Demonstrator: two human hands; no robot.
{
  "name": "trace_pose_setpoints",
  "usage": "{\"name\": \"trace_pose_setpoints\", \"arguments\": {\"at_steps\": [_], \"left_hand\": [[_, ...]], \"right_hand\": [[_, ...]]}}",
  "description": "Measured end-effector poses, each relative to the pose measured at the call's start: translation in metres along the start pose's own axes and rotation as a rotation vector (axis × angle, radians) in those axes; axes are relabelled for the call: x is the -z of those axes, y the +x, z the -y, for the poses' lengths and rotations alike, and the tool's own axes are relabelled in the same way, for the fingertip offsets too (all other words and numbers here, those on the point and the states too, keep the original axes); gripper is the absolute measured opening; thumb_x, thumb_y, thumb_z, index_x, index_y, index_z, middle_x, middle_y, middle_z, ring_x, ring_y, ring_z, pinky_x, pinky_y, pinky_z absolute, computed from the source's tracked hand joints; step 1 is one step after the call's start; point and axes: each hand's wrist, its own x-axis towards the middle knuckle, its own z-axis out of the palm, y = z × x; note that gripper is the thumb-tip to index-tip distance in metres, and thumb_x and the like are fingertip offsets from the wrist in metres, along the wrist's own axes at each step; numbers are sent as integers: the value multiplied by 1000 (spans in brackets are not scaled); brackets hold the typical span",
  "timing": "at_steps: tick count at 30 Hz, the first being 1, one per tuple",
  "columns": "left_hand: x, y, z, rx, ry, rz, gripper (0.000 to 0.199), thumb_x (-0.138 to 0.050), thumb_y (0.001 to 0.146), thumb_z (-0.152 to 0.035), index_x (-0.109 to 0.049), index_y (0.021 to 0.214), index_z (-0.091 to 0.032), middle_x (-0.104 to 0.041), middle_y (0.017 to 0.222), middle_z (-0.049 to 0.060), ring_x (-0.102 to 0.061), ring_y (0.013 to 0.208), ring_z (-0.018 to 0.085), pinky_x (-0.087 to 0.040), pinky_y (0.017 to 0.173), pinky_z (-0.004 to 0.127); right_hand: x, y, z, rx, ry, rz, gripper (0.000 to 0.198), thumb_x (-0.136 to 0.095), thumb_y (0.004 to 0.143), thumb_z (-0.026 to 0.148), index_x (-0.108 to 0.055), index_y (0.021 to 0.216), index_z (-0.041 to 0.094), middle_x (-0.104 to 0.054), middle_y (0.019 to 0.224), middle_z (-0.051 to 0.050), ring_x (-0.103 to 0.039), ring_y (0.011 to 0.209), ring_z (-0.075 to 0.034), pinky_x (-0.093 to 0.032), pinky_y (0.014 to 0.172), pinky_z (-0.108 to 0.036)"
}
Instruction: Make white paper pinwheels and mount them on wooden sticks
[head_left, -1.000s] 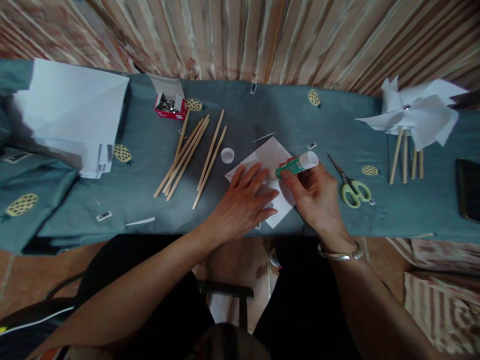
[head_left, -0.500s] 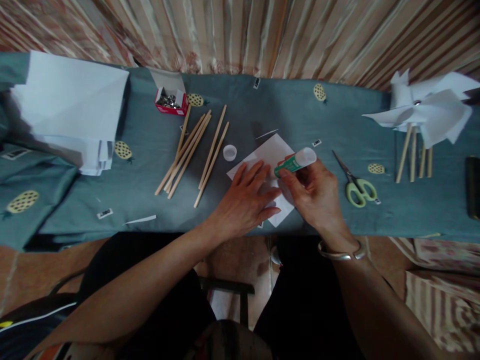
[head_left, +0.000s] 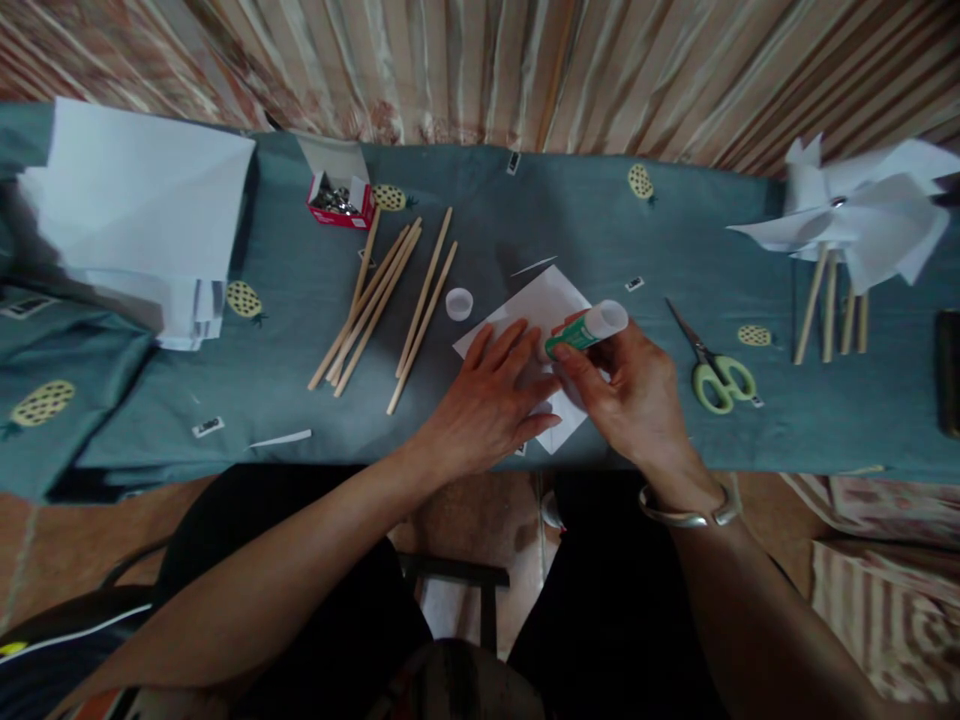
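- Gluing seemed in hand: the right grip point(head_left: 634, 392) pinched the glue point(head_left: 583, 328) (tip hidden) over the paper point(head_left: 556, 291), which lay under the left grip point(head_left: 491, 402), fingers spread.
- Another stroke would have called for steady paper and clear space; the left grip's fingertips sat just beside the glue.
- Scissors point(head_left: 720, 380) lay right of the right grip; cap point(head_left: 459, 304) and sticks point(head_left: 378, 308), ahead-left of the left grip.
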Motion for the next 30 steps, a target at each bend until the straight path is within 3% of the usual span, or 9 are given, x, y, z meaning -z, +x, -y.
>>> {"name": "trace_pose_setpoints", "arguments": {"at_steps": [6,16,25,30], "left_hand": [[0,0,0,-3,21,7,48,-45,96,-54,-61,130,-24,-38,157,14,-26,150,36,-22,120,63],[-1,-1,1,-4,10,-9,47,-46,96,-54,-60,131,-26,-38,158,13,-26,150,35,-21,120,63],[0,-1,0,-6,8,-12,45,-49,95,-52,-61,129,-25,-41,155,14,-27,149,36,-22,120,63],[0,-1,0,-8,26,-8,44,-50,95,-51,-60,130,-27,-41,155,12,-27,149,35,-23,120,62]], "right_hand": [[3,-2,1,9,-47,10,24,-64,87,44,-64,97,23,-71,80,-4,-68,69,-23,-51,64,-38],[7,-4,-5,-3,30,39,20,-66,87,40,-64,102,27,-71,84,-4,-70,81,-26,-54,75,-42],[12,-5,-9,9,28,50,24,-64,88,41,-63,104,23,-72,89,-4,-70,88,-26,-55,80,-42],[11,-4,-9,20,7,28,21,-64,88,41,-64,103,26,-71,83,-3,-70,80,-25,-55,74,-41]]}}
